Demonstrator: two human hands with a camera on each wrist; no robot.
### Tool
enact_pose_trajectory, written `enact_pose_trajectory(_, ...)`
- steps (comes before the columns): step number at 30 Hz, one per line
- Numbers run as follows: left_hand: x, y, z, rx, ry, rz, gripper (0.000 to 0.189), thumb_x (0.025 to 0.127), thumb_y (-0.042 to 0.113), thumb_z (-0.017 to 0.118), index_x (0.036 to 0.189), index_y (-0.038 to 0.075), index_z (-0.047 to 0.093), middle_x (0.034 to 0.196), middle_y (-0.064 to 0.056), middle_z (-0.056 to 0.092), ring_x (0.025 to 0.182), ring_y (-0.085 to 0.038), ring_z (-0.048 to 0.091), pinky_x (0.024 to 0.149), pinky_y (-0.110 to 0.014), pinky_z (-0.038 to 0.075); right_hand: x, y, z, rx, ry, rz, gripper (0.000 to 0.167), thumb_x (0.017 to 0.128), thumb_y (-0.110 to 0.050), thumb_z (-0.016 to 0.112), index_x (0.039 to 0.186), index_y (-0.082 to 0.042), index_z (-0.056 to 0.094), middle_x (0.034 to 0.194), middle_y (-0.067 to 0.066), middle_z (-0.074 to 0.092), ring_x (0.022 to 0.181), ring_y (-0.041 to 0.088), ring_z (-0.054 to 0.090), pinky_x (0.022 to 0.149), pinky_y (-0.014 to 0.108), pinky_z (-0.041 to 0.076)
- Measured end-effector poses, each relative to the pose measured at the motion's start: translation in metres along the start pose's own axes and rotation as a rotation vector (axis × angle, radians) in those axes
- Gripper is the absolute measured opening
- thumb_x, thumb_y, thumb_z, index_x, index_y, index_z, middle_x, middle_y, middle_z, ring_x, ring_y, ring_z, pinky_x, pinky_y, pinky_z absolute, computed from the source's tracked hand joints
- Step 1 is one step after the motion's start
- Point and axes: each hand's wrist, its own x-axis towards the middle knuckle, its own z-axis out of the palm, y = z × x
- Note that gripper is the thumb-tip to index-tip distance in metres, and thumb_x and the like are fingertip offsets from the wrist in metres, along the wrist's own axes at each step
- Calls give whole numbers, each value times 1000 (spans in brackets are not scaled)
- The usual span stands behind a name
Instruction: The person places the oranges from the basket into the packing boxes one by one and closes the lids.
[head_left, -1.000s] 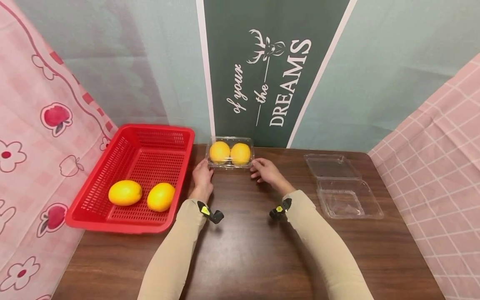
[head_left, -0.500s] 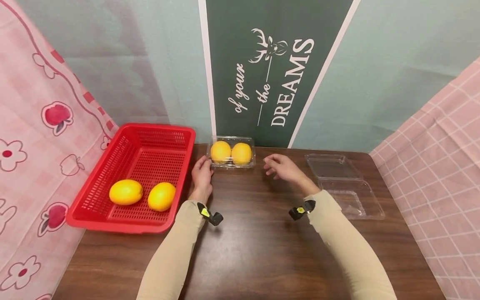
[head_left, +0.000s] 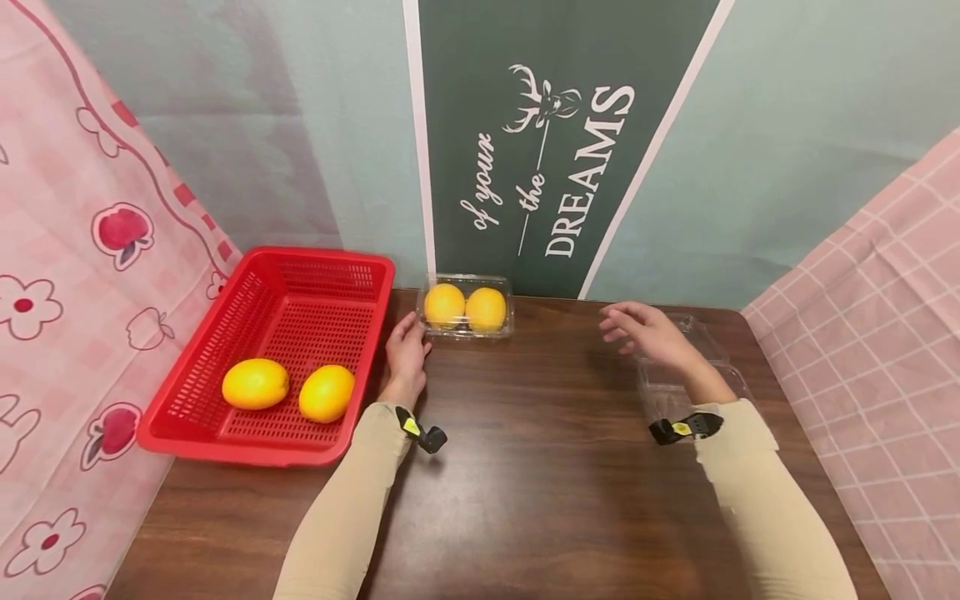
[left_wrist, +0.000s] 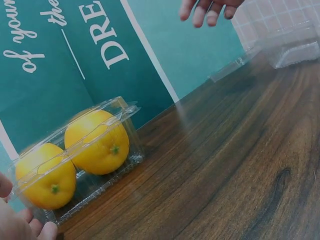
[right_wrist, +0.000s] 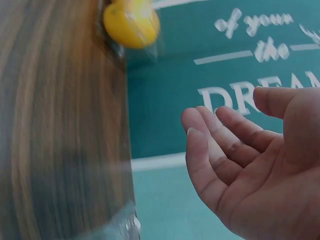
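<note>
Two yellow fruits (left_wrist: 97,145) inside clear box (left_wrist: 97,189) — left fingers (left_wrist: 47,231) touching, grip unclear; right fingers (right_wrist: 198,157) half-curled, empty.

Reads bright and even in the head view; bears a soft whitish glare on the tabletop (head_left: 525,467) and a faint shadow near the right hand (head_left: 647,335). Runs dimmer and cooler in the left wrist view, with thin highlights along the clear box (left_wrist: 131,111). Blurs in the right wrist view across tabletop and yellow fruit (right_wrist: 129,27); sharpens at the fingers (right_wrist: 199,155).

The fruit box (head_left: 472,333) looks glossy plastic, the table (head_left: 525,450) wood, the backdrop (head_left: 498,100) cloth.
</note>
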Motion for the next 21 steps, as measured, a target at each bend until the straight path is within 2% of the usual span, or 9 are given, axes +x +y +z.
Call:
enact_pose_trajectory(4, 0, 0, -1, 10, -9, -8, 44, 104, 8, 51, 149, 4, 50, 154, -14, 45, 136, -28, 48, 111, -44, 43, -10, 8, -20, 28, 39, -17, 46, 110, -29, 45, 138, 8, 51, 108, -5, 70, 96, 9, 69, 75, 32, 59)
enact_pose_trajectory(7, 0, 1, -1, 17, -11, -12, 44, 105, 9, 51, 149, 5, 50, 154, -14, 46, 136, -27, 48, 111, -44, 43, -19, 12, -34, 49, 72, -39, 41, 110, -28, 46, 134, 4, 54, 103, -15, 70, 94, 7, 69, 74, 31, 59)
enact_pose_trajectory(13, 1, -1, -2, 27, -10, -13, 43, 105, 9, 51, 147, 6, 52, 153, -13, 47, 134, -27, 49, 110, -43, 44, -38, 26, -59, 108, 143, -75, 19, 109, -23, 48, 124, -20, 60, 105, -17, 71, 94, 3, 69, 71, 24, 58)
enact_pose_trajectory(18, 2, 0, -3, 30, -13, -16, 43, 105, 9, 51, 148, 7, 51, 153, -13, 47, 134, -27, 49, 109, -43, 44, -56, 47, -74, 269, 214, -40, 18, 108, -20, 51, 121, -22, 63, 104, -13, 73, 92, 5, 70, 71, 21, 57)
enact_pose_trajectory(21, 2, 1, -3, 28, -15, -19, 43, 105, 9, 51, 148, 7, 51, 153, -12, 47, 134, -27, 49, 110, -43, 44, -67, 61, -81, 322, 250, -15, 17, 108, -19, 52, 119, -23, 63, 102, -13, 73, 91, 3, 70, 71, 19, 57)
